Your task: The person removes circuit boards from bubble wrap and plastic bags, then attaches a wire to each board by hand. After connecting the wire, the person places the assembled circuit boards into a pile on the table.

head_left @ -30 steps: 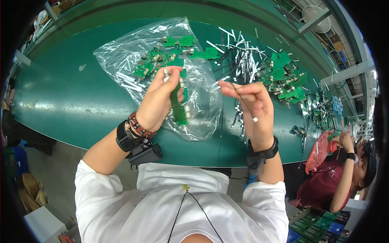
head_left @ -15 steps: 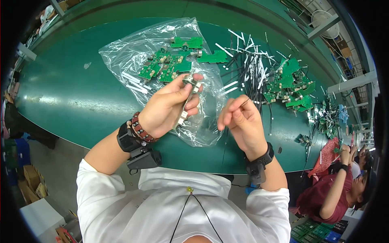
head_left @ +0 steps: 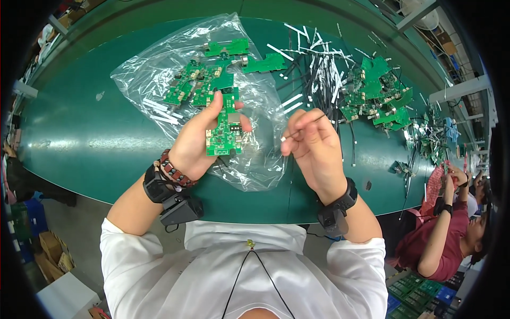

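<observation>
My left hand (head_left: 194,138) grips a green circuit board (head_left: 224,135) by its edges, its component side facing up. The thumb lies along the board's left side and fingertips show at its right. To the right, my right hand (head_left: 319,149) pinches a thin dark cable (head_left: 303,128) between thumb and fingers, with a small white connector (head_left: 283,139) at its end. A gap separates this connector from the board. Beneath and beyond my left hand, several more circuit boards (head_left: 183,82) lie on a clear plastic bag (head_left: 143,77).
Behind my right hand lies a pile of black cables with white strips (head_left: 326,69). Farther right is a heap of green boards (head_left: 380,95). All rest on the green table (head_left: 69,127). At the right edge, a co-worker in a dark red top (head_left: 443,244) works at the same table.
The board in my left hand has turned from edge-on to face up. The cable's white connector now shows at my right fingertips. The whole view has shifted slightly.
</observation>
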Tool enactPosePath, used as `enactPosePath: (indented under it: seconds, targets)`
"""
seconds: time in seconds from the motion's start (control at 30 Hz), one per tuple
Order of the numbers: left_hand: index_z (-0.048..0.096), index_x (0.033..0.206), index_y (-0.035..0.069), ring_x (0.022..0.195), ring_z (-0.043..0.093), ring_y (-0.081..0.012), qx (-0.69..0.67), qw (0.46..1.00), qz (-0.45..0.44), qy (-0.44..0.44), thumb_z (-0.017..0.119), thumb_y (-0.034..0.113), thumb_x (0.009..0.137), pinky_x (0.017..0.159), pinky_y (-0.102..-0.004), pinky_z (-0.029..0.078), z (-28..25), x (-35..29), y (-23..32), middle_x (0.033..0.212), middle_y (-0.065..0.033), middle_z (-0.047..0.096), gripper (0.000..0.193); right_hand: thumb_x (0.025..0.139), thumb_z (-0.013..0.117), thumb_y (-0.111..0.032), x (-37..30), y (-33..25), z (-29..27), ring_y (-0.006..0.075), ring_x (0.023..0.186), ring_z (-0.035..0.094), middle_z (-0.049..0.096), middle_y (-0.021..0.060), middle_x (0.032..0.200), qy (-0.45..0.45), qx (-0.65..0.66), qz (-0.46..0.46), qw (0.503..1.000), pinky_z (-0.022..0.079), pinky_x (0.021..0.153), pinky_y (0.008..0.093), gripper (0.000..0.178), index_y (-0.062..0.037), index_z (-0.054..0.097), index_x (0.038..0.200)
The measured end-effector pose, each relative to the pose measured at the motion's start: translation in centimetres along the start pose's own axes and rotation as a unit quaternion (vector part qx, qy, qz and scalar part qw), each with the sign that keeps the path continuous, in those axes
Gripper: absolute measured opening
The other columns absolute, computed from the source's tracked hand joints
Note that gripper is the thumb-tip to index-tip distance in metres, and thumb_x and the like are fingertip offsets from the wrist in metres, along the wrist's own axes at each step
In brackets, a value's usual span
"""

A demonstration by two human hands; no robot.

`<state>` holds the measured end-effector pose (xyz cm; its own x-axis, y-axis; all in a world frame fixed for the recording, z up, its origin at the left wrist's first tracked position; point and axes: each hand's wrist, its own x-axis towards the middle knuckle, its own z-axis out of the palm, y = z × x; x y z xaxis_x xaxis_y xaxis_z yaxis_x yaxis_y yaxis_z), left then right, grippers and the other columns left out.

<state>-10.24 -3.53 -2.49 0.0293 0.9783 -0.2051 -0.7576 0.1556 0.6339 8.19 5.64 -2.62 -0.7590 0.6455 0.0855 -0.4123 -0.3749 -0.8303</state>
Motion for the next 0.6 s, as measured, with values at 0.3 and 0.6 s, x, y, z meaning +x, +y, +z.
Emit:
enactPosePath:
  seconds: [0.3,0.6]
  targets:
    - [0.040,0.108,0.007,0.087,0.054,-0.0145,0.084,0.989,0.093,0.078,0.049,0.025,0.086,0.071,-0.0280,0.046,2.0,-0.3,-1.7,0.100,-0.0097,0.054,0.030,0.083,0.051,-0.006,-0.3,0.4,0.0,0.0183,0.072,0.056,0.049,0.0097,0.083,-0.060,-0.063,-0.081,0.993,0.049,0.062,0.0276,0.009,-0.0021,0.044,0.087]
    - [0.042,0.107,0.004,0.092,0.053,-0.0157,0.165,0.965,0.206,0.003,0.051,0.017,0.085,0.076,-0.0289,0.045,2.3,-1.1,-2.3,0.104,-0.0084,0.052,0.027,0.072,0.059,0.007,-1.2,0.0,1.8,0.0184,0.070,0.056,0.056,0.0119,0.082,-0.103,-0.490,-0.306,0.810,0.046,0.058,0.0259,0.021,-0.0011,0.050,0.089]
